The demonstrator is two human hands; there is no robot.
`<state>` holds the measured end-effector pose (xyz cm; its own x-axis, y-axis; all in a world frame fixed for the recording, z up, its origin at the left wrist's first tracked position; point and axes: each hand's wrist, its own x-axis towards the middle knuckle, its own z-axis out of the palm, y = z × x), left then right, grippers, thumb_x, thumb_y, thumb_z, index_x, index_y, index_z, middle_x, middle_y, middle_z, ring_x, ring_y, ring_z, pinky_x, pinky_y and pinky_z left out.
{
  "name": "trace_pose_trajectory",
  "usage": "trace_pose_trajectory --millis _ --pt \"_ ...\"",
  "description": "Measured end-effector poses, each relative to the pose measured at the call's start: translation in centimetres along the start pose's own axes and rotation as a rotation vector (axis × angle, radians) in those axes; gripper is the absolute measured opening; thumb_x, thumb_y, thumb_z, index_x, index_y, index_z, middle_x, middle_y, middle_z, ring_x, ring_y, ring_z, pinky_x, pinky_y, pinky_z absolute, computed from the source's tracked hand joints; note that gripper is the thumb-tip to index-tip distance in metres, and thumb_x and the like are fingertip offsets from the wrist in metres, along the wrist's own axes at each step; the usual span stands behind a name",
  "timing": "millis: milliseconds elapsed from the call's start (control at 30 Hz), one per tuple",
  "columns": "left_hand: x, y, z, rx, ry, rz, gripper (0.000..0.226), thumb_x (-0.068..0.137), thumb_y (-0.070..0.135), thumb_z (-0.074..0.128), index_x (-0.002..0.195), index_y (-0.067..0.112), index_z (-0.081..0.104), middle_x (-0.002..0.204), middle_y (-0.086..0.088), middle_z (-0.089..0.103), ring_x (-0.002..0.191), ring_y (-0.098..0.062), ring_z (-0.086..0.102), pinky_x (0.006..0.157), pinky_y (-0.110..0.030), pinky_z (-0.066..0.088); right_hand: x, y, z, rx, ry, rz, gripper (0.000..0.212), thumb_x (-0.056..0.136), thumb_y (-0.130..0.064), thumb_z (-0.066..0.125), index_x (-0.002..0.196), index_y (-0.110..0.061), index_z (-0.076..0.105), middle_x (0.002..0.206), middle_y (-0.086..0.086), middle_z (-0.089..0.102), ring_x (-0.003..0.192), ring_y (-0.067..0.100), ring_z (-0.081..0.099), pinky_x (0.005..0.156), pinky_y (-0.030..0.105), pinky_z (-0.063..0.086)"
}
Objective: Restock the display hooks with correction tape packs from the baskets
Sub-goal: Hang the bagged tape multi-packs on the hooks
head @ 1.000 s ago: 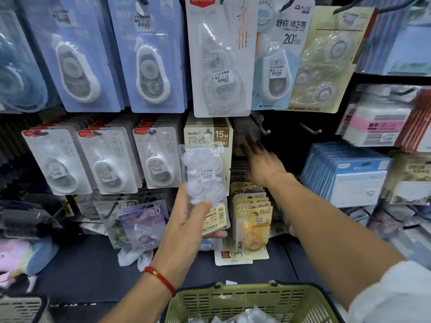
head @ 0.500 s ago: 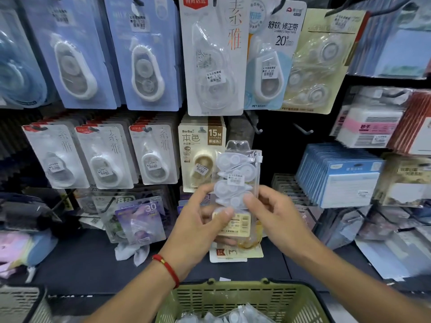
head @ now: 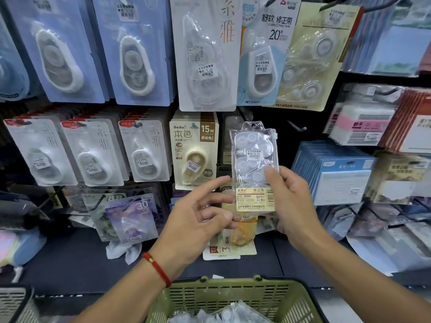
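Midway through restocking: clear plastic pouch of white correction tapes [head: 254,164] pinched upright in right hand [head: 295,203], left hand [head: 198,220] loosening beside it, unhung below bare black hook [head: 296,127], more packs waiting in green plastic basket [head: 233,297] beneath both hands.

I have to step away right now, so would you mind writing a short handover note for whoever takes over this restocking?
Right hand: grips the clear pack of correction tapes by its right edge, upright, in front of the display.
Left hand: thumb at the pack's lower left corner, fingers loose, not gripping.
Empty hook: just up and right of the pack's hang hole; the pack is not on it yet.
Green basket: below the hands, more clear packs inside.
Done: one pack lifted out.
Left: hang this pack, then do the rest from the basket.
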<state>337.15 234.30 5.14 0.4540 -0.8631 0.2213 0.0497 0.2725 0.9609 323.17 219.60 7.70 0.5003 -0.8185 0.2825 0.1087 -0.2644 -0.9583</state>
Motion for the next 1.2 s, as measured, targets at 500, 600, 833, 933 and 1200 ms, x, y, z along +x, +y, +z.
trace_pose_trajectory --millis 500,600,833,933,1200 --pt "0.8 0.1 0.7 0.01 -0.017 -0.06 0.066 0.086 0.0 0.082 0.144 0.022 0.059 0.138 -0.003 0.069 0.112 -0.031 0.075 0.097 -0.041 0.062 2.1 0.7 0.0 -0.028 0.022 0.071 0.038 0.104 -0.045 0.062 0.086 -0.013 0.07 0.08 0.017 0.073 0.07 0.03 0.071 0.053 0.038 0.054" --pt "2.2 -0.7 0.9 0.045 0.01 -0.131 0.073 0.091 -0.014 0.07 0.153 0.018 0.05 0.147 0.003 0.061 0.124 -0.016 0.069 0.105 -0.041 0.058 4.0 2.3 0.1 -0.094 0.03 0.136 0.031 0.104 -0.04 0.064 0.099 -0.011 0.074 0.088 0.005 0.08 0.086 0.024 0.079 0.073 0.039 0.065" --pt "2.5 -2.5 1.3 0.337 0.013 -0.223 0.068 0.097 -0.012 0.061 0.155 0.02 0.046 0.146 0.008 0.056 0.136 -0.015 0.055 0.111 -0.037 0.052 4.1 5.3 -0.9 -0.375 -0.019 0.218 0.045 0.1 -0.019 0.066 0.144 -0.021 0.057 0.132 -0.001 0.065 0.117 0.014 0.064 0.107 0.044 0.053" --pt "0.4 -3.4 1.0 0.671 -0.146 -0.251 0.045 0.098 -0.003 0.061 0.139 0.015 0.062 0.132 -0.011 0.066 0.118 -0.029 0.066 0.104 -0.037 0.054 1.4 6.5 -2.4 -0.565 -0.183 0.098 0.02 0.098 -0.013 0.064 0.113 -0.025 0.07 0.091 -0.016 0.065 0.08 0.0 0.062 0.084 0.034 0.057" --pt "-6.8 -10.1 -2.4 1.543 -0.83 -0.526 0.048 0.103 0.021 0.056 0.151 0.024 0.052 0.146 -0.01 0.06 0.133 -0.03 0.056 0.106 -0.036 0.048 -8.1 13.5 -2.9 -1.463 -1.269 0.228 0.033 0.103 -0.03 0.053 0.123 -0.01 0.069 0.123 0.012 0.07 0.111 0.035 0.065 0.089 0.037 0.053"
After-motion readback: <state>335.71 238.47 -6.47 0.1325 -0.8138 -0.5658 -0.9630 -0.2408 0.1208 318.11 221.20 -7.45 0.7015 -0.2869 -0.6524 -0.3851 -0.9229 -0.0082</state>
